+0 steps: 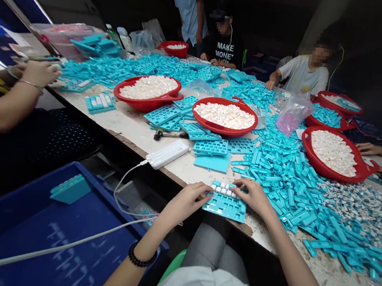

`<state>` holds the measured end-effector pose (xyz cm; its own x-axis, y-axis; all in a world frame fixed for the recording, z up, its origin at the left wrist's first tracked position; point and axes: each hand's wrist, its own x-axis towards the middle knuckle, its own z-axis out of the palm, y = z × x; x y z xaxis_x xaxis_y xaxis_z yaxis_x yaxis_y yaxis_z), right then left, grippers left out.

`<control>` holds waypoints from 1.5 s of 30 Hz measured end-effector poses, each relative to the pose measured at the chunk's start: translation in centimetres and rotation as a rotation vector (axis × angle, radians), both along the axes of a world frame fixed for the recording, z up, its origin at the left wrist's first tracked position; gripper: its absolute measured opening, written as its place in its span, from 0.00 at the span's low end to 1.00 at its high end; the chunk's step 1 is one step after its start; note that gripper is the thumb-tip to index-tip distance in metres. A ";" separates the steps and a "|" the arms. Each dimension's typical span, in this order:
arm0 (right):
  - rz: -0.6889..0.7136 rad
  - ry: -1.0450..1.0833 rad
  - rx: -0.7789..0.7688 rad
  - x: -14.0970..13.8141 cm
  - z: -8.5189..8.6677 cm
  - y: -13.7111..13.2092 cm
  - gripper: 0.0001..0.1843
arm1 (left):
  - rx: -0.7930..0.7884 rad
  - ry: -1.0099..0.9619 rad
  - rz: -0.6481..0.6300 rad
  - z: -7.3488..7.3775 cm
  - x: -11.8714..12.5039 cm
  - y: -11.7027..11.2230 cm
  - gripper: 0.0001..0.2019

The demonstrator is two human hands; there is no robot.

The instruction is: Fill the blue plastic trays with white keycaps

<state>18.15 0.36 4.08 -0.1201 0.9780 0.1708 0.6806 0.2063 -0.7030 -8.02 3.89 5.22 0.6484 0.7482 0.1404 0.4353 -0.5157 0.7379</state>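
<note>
A: Where is the tray (225, 207)?

B: At the near edge of the table (129, 124), between the person's left hand (189, 197) and right hand (251, 196). A row of white caps (222, 191) crosses its far part.

A: Are the hands gripping it?

B: The left has thumb and fingers bent in at the tray's left edge; the right curls its fingers over the right end of the row. Their undersides are hidden, so one cannot tell whether either grips or only touches.

A: And close by?

B: Stacked trays (211, 146) just beyond, a power bank (168, 154) to the left, and a red bowl (225, 129) behind the stack.

A: What is cut off?

B: The crate (26, 234) runs out at the left and bottom. The thick cable (56, 249) leaves at the left, its other end lost near the left wrist. A standing person (186, 8) is cropped at the top; a co-worker at right shows only forearms and hands (371, 149).

A: What stays unclear?

B: The heap (360, 210) beside the blue strips (288, 173) is perhaps small white and blue bits, too fine to name. The bag (294, 113) holds something pink, its shape blurred.
</note>
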 end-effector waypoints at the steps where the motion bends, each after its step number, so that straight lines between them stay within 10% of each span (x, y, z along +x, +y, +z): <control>1: 0.007 0.000 0.001 0.0 0.1 0.0 0.07 | -0.011 -0.013 0.021 -0.1 0.0 -0.2 0.09; 13: 0.008 0.031 0.173 -2.0 0.3 -0.6 0.08 | -0.010 -0.166 0.194 -1.5 -0.8 -1.5 0.09; 33: 0.084 -0.107 0.210 -6.1 -0.1 -0.5 0.08 | 0.185 -0.234 0.115 -3.4 -0.4 -3.1 0.18; 45: 0.135 -0.503 0.410 -6.0 -1.4 -1.8 0.16 | 0.295 -0.171 0.122 -4.4 0.0 -3.4 0.20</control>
<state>12.14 -1.40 2.70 -0.3996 0.8164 0.4168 0.8546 0.4963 -0.1526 -8.07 0.49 0.82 0.5056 0.7294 0.4608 0.3897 -0.6696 0.6322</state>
